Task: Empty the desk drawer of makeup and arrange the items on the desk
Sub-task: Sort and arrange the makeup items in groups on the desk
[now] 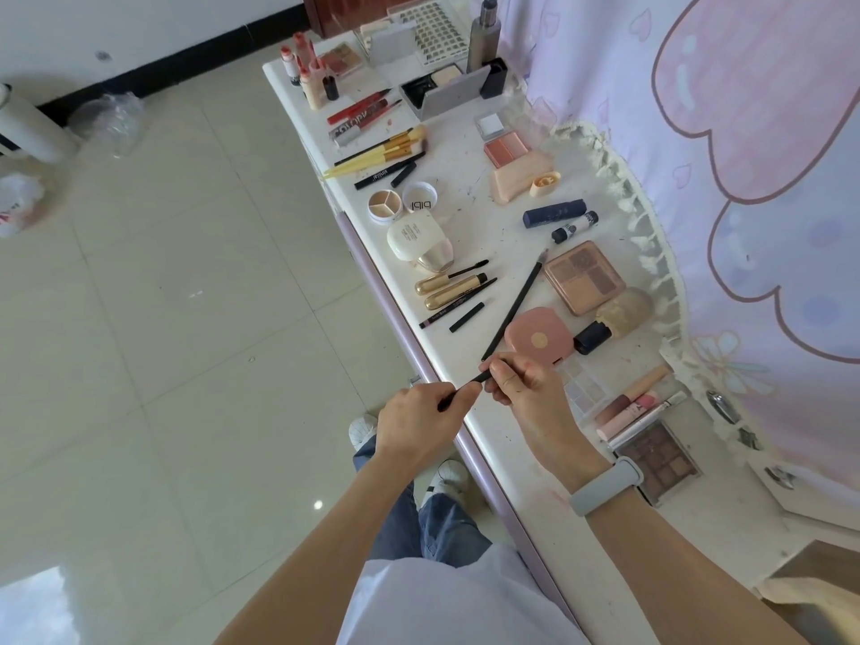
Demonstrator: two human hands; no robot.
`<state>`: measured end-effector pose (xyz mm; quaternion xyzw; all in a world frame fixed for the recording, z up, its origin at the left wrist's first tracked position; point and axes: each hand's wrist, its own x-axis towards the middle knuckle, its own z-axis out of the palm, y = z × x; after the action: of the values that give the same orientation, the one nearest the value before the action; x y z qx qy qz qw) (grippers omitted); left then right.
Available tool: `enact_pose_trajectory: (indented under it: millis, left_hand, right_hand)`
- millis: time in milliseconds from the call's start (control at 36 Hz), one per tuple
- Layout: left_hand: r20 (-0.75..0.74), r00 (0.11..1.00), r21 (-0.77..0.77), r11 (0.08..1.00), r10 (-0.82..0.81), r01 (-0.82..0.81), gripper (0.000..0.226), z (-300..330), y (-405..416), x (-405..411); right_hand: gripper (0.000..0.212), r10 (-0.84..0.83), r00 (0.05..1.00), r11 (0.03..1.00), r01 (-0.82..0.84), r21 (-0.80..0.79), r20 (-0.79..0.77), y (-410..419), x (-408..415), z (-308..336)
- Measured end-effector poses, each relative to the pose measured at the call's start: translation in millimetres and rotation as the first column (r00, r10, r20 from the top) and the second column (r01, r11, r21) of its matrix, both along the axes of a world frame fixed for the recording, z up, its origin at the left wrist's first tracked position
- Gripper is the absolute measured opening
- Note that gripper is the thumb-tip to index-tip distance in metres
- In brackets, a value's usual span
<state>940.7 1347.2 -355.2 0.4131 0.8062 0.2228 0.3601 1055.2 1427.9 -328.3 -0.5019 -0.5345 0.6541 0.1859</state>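
We could not tell whether the thin black pencil was one piece or two; our fingers hid most of it. Our left hand pinched its near end, our right hand its far end, over the near edge of the white bench, crowded with makeup. Pale floor tiles lay left.

A white, scuffed table carries scattered makeup: a pink round-cornered compact, a tan eyeshadow palette, yellow-handled brushes, gold mascara tubes and a long black pencil.
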Motion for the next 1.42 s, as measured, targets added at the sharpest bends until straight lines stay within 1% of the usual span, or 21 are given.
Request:
enact_pose_trajectory:
  millis: [83,167,222,278,361,417,528,611,667,722,778,833,944,1000,1056,1111,1167,1222,1278,1361,1417]
  left_hand:
    - [-0.002,1.000,-0.037,0.999,-0.005,0.005,0.060,-0.2,1.1,-4.2]
    - [-0.006,0.995,-0.071,0.993,-0.095,0.095,0.047,3.1,0.1,-10.0]
    - [0.003,0.993,-0.032,0.992,-0.120,0.120,0.028,5.1,-1.4,-12.6]
    - [0.029,0.994,0.045,0.993,-0.108,0.106,0.019,5.1,-2.0,-12.2]
    - [0.041,0.997,0.136,0.989,-0.061,0.055,0.021,1.7,-2.2,-7.2]
    - [0.019,0.999,0.161,0.987,-0.025,0.022,0.020,-0.3,-2.1,-4.9]
    - [-0.030,0.999,0.128,0.991,-0.036,0.039,0.020,-2.4,-2.8,-5.9]
    - [-0.006,0.997,0.099,0.992,-0.078,0.078,0.022,-1.7,-2.5,-8.7]
    - [0.039,0.994,0.052,0.994,-0.103,0.101,0.025,0.3,-0.2,-10.3]
    - [0.108,0.990,-0.009,0.996,-0.090,0.092,0.033,2.5,2.9,-12.1]
    - [0.169,0.984,-0.045,0.996,-0.064,0.072,0.036,1.7,4.3,-15.5]
    - [0.198,0.980,-0.071,0.996,-0.034,0.049,0.034,-2.3,4.8,-20.4]
    - [0.193,0.976,-0.058,0.994,0.103,-0.093,0.031,-13.4,10.4,-27.7]
    - [0.142,0.979,-0.021,0.989,0.147,-0.146,0.025,-16.2,16.6,-28.9]
    - [0.041,0.989,0.049,0.988,0.142,-0.144,0.024,-18.4,23.6,-28.4]
    - [-0.051,0.992,0.127,0.986,0.113,-0.106,0.026,-19.0,30.8,-26.0]
    - [-0.104,0.991,0.173,0.983,0.086,-0.067,0.026,-20.1,38.7,-22.5]
    - [-0.146,0.987,0.183,0.982,0.068,-0.040,0.025,-23.8,45.4,-19.6]
    - [-0.188,0.980,0.190,0.981,0.060,-0.023,0.022,-29.4,50.1,-17.8]
    - [-0.284,0.958,0.228,0.973,0.035,0.032,0.013,-36.9,54.4,-16.0]
    - [-0.331,0.943,0.271,0.961,0.044,0.051,0.010,-42.6,56.2,-15.5]
  right_hand:
    - [0.024,0.018,1.000,1.000,-0.018,-0.012,-0.014,1.4,0.0,-1.1]
    - [0.024,0.056,0.997,0.996,-0.060,-0.064,-0.057,5.4,2.3,-0.2]
    - [0.023,0.111,0.993,0.992,-0.113,-0.057,-0.034,7.7,4.4,0.8]
    - [0.023,0.148,0.989,0.988,-0.147,-0.037,0.004,7.5,5.1,0.6]
    - [0.023,0.120,0.992,0.993,-0.120,-0.011,0.023,6.2,4.0,-1.4]
    - [0.024,0.096,0.995,0.995,-0.096,-0.009,0.023,6.2,3.0,-1.3]
    - [0.027,0.082,0.997,0.996,-0.082,-0.026,0.007,5.9,4.8,-0.9]
    - [0.025,0.072,0.997,0.996,-0.071,-0.060,-0.001,7.1,5.3,-1.8]
    - [0.023,0.032,0.999,0.994,-0.035,-0.108,-0.021,10.0,4.7,-2.0]
    - [0.022,-0.028,0.999,0.991,0.026,-0.131,-0.015,14.6,4.2,-0.9]
    - [0.019,-0.116,0.993,0.985,0.116,-0.127,0.004,21.8,4.2,0.0]
    - [0.017,-0.219,0.976,0.970,0.220,-0.105,0.019,29.7,5.7,-0.3]
    - [0.023,-0.294,0.954,0.955,0.295,-0.009,0.064,42.5,8.1,0.5]
    - [0.016,-0.314,0.948,0.949,0.314,0.005,0.055,44.6,9.8,-0.1]
    - [0.014,-0.271,0.958,0.961,0.263,0.089,0.095,44.3,13.0,-3.0]
    - [0.014,-0.181,0.970,0.968,0.147,0.205,0.159,43.6,16.4,-5.7]
    - [0.013,-0.084,0.969,0.947,0.005,0.322,0.232,43.6,18.0,-5.8]
    - [0.009,-0.004,0.949,0.889,-0.141,0.436,0.314,45.9,19.6,-7.6]
    - [0.011,0.052,0.922,0.817,-0.260,0.514,0.384,50.6,21.9,-12.1]
    - [0.012,0.065,0.883,0.706,-0.369,0.604,0.464,60.0,22.9,-22.0]
    - [0.010,0.057,0.856,0.662,-0.417,0.622,0.513,66.7,20.5,-25.6]
